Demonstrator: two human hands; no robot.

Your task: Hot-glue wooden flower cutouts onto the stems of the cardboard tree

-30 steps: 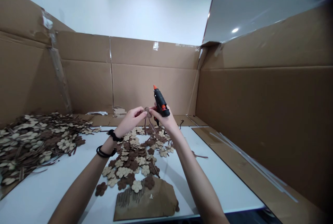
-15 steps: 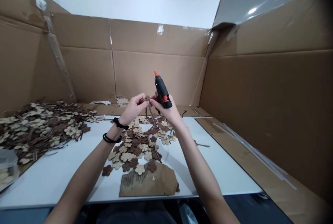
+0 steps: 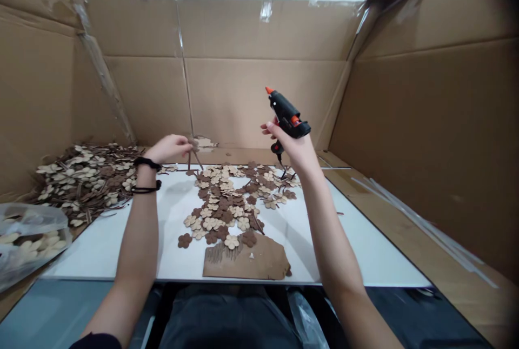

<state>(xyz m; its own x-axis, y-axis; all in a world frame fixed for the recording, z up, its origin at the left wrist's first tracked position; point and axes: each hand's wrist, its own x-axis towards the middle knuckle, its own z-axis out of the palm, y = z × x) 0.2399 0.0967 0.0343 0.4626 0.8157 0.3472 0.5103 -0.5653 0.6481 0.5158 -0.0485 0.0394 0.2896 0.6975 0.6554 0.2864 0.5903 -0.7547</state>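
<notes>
My left hand [image 3: 172,147] pinches a brown flower piece with thin strips [image 3: 197,158] dangling below it, held over the back left of the white table. Most of that piece is hidden by my fingers or blurred. My right hand [image 3: 290,140] is closed around a black glue gun [image 3: 286,111] whose orange tip points up and to the left. Its cord drops toward the table. Between my arms lie loose brown and cream flower cutouts [image 3: 221,197]. A torn piece of cardboard [image 3: 251,259] with dark streaks lies at the table's near edge.
A large heap of flowers with strips [image 3: 105,176] fills the back left. A clear plastic bag [image 3: 32,241] with cream pieces sits at the left edge. Long translucent sticks [image 3: 421,224] lie along the right. Cardboard walls [image 3: 263,94] enclose the white table [image 3: 365,251].
My hands have come apart. The left has moved left with the brown flower piece, and the right has moved right and up with the glue gun. The camera view has shifted too.
</notes>
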